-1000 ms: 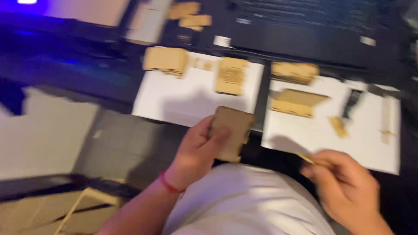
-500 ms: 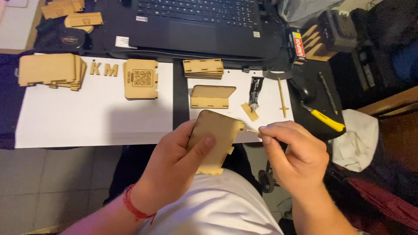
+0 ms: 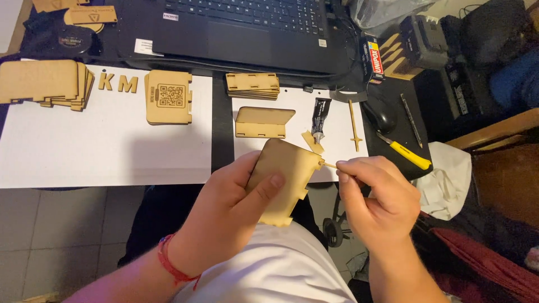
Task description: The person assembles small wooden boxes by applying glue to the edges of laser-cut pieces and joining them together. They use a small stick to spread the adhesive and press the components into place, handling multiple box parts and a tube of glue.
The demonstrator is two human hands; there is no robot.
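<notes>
Both hands have barely shifted — left hand (image 3: 236,216) still clamps the panel (image 3: 283,179), right hand (image 3: 379,199) pinches a stick (image 3: 328,164) at its edge.

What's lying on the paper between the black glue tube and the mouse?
In the head view, a thin wooden stick with a small crossbar lies on the white paper between the glue tube and the black mouse.
</notes>
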